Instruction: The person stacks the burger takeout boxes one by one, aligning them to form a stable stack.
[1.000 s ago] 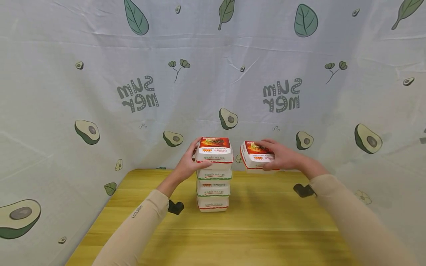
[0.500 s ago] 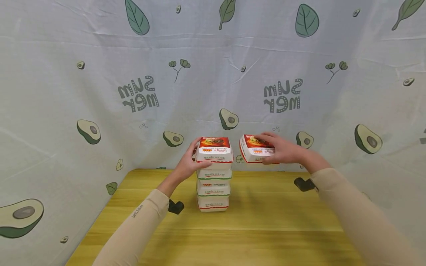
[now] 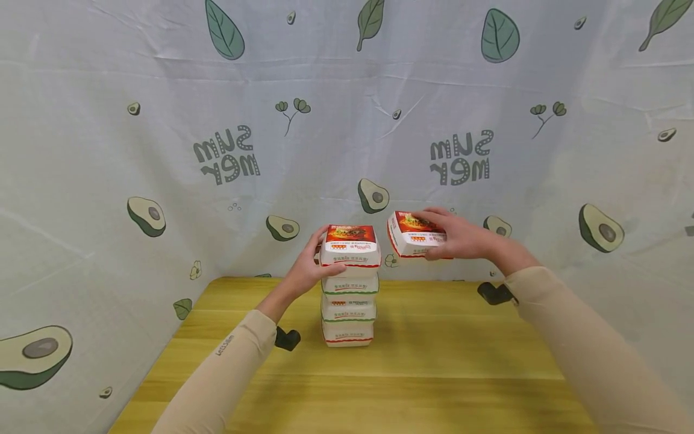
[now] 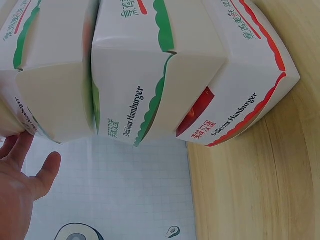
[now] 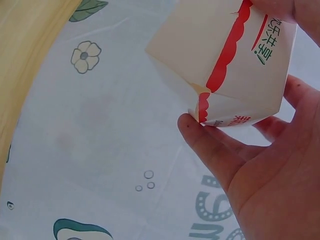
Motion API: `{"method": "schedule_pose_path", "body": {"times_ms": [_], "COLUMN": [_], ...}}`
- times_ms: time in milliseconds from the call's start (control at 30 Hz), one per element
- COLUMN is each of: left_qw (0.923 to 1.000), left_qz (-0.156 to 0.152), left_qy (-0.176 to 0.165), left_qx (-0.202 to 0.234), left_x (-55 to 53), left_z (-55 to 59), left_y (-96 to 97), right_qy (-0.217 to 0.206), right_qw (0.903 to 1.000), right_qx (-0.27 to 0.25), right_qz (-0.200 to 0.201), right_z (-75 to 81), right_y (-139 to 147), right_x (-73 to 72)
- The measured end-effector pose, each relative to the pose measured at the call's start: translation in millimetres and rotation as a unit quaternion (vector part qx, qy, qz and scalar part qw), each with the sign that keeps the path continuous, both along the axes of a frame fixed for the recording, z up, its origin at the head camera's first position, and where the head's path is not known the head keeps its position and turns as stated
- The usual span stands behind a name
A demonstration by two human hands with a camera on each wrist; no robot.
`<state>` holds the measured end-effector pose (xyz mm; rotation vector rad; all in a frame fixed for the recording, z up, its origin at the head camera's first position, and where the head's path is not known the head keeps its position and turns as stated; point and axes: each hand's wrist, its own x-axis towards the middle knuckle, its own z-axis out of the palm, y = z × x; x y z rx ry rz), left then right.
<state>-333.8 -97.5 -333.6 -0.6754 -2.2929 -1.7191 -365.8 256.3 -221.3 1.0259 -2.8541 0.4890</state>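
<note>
Several white hamburger boxes stand in an upright stack (image 3: 349, 310), with red or green wavy trim. My left hand (image 3: 305, 270) holds the top hamburger box (image 3: 350, 248) at its left side, thumb along the front and fingers toward the back. In the left wrist view, the lower boxes (image 4: 132, 95) fill the upper part, and the left hand (image 4: 20, 185) reaches the stack at the left edge. To the right of the stack, my right hand (image 3: 458, 235) grips another red-trimmed hamburger box (image 3: 408, 235) in the air, slightly tilted and apart from the stack.
The stack rests on a yellowish wooden table (image 3: 434, 355). Behind it hangs a pale cloth (image 3: 347, 144) printed with avocados and leaves. A dark strap piece (image 3: 494, 293) shows beside the right wrist, and a similar dark piece (image 3: 287, 339) beside the left forearm.
My right hand has lifted its hamburger box higher and drawn it slightly left, its top now above the stack's top. The left hand and the stack have stayed in place.
</note>
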Motion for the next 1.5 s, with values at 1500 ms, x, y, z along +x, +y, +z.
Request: {"method": "schedule_pose_path", "body": {"times_ms": [1500], "left_qw": [0.9998], "left_qz": [-0.013], "left_qy": [-0.012], "left_qx": [0.012], "left_x": [0.5], "left_z": [0.9], "left_y": [3.8], "right_qy": [0.006], "right_qw": [0.9996], "right_qx": [-0.012], "right_qz": [0.024], "right_z": [47.4], "right_y": [-55], "right_x": [1.5]}}
